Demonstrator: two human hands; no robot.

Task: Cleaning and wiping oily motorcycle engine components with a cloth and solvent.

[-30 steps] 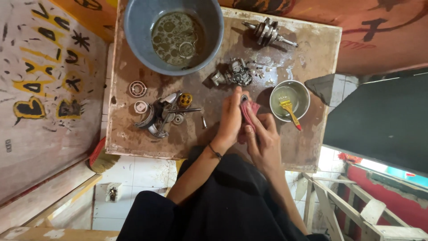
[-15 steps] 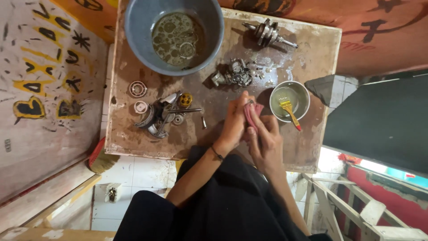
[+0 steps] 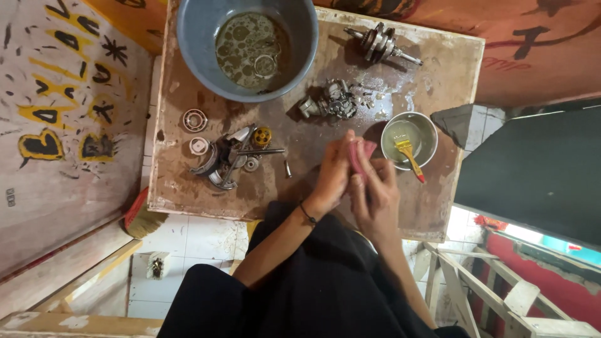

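A worn table [image 3: 188,119] is filling the frame, carrying a blue basin [image 3: 194,37] upper left and a small brush bowl [image 3: 432,134] right. Centre frame, my left hand [image 3: 332,175] and right hand [image 3: 375,197] are gripping a pink rag [image 3: 360,153] between them.

On the table [image 3: 438,213], the basin [image 3: 188,37] sits far left, the small bowl [image 3: 429,125] right, loose parts [image 3: 228,159] between

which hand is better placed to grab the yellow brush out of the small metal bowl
Right, probably. The right hand sits just beside the small metal bowl holding the yellow brush. The left hand is farther over, and both hands press the pink cloth between them.
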